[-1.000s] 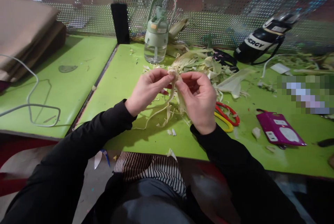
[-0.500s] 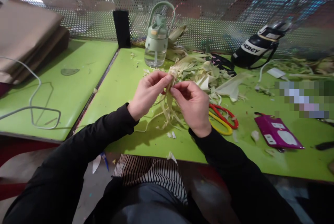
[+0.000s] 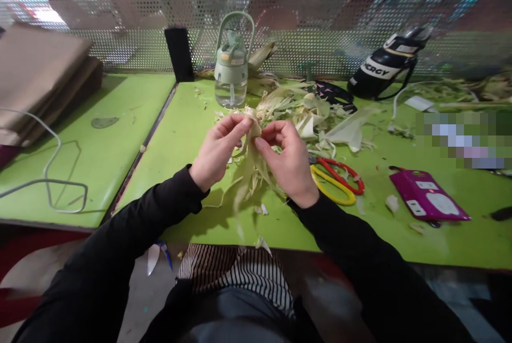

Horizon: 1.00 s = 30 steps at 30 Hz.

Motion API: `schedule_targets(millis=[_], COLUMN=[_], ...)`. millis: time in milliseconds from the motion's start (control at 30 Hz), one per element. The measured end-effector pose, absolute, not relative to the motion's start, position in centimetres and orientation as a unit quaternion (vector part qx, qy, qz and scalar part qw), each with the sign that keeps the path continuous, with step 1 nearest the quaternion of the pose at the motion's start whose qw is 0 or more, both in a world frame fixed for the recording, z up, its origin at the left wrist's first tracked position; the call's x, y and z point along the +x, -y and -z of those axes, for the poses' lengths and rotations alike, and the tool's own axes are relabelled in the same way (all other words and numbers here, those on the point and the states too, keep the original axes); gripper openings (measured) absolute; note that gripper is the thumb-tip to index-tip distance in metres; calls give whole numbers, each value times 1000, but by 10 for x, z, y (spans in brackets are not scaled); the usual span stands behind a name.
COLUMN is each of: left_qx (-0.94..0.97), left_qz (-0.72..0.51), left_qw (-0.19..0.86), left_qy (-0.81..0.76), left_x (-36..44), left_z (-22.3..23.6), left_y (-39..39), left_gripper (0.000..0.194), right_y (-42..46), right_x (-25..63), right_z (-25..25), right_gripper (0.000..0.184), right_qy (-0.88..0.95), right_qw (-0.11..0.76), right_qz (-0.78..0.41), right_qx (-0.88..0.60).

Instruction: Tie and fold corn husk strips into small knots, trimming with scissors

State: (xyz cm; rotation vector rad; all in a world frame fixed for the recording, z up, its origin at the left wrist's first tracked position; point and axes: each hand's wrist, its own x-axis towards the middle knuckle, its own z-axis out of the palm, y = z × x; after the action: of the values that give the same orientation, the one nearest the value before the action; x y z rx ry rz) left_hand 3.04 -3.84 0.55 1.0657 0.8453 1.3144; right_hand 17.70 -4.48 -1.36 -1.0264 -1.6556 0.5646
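Observation:
Pale, dry corn husk strips [image 3: 251, 156] hang from between my two hands, their loose ends trailing down over the green table [image 3: 160, 145]. My left hand [image 3: 218, 148] pinches the top of the bundle between thumb and fingers. On its right side, my right hand [image 3: 288, 160] closes thumb and fingertips on the same husk just below. The exact folds under the fingertips are hidden. Behind the hands lies a loose heap of corn husks [image 3: 308, 119]. Beside my right wrist rest scissors [image 3: 334, 178] with one red and one yellow handle.
A green water bottle [image 3: 232, 73] stands behind the hands. Farther right are a dark tilted bottle [image 3: 380, 70], a white cable and a purple packet [image 3: 428, 195]. At left are brown paper bags [image 3: 40, 76] and a grey wire [image 3: 50, 164]. A perforated metal screen [image 3: 140, 28] borders the back.
The view has tilted and shifted slightly. Both hands still grip the husk; the top of the bundle looks more folded, and a strip now swings lower toward the table's front edge.

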Motion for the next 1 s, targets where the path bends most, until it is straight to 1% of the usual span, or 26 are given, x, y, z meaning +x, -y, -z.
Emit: schedule_targets(millis=[100, 167, 267, 333, 433, 500, 633, 700, 800, 900, 1000], left_qx=[472, 466, 449, 446, 467, 484, 481, 465, 455, 456, 459], left_qz=[-557, -560, -580, -585, -581, -588, -588, -575, -558, -547, -533], left_qw=[572, 577, 579, 577, 562, 540, 523, 538, 554, 558, 564], left_qy=[-374, -368, -356, -355, -358, -358, -387, -405, -418, -425, -432], left_x=[30, 31, 34, 35, 35, 33, 28, 26, 25, 24, 23], left_z=[-6, -8, -9, -8, -4, 1, 2, -2, -11, -18, -21], left_y=[38, 39, 41, 42, 40, 37, 31, 31, 34, 36, 36], left_gripper=[13, 14, 14, 13, 10, 10, 9, 11, 15, 18, 18], right_y=[46, 49, 55, 56, 54, 52, 47, 45, 43, 43, 44], right_x=[178, 178, 175, 173, 171, 172, 177, 179, 180, 180, 180], right_z=[13, 11, 10, 11, 13, 12, 7, 7, 9, 12, 14], right_gripper=[11, 12, 19, 21, 21, 17, 12, 11, 14, 24, 31], right_qy=[745, 758, 750, 756, 766, 764, 719, 685, 667, 666, 677], right_qw=[493, 484, 500, 488, 453, 452, 459, 458, 467, 486, 477], right_qz=[-122, -57, -6, -3, -41, -84, -287, -356, -377, -357, -344], right_qx=[-433, -434, -434, -436, -455, -453, -435, -440, -442, -438, -443])
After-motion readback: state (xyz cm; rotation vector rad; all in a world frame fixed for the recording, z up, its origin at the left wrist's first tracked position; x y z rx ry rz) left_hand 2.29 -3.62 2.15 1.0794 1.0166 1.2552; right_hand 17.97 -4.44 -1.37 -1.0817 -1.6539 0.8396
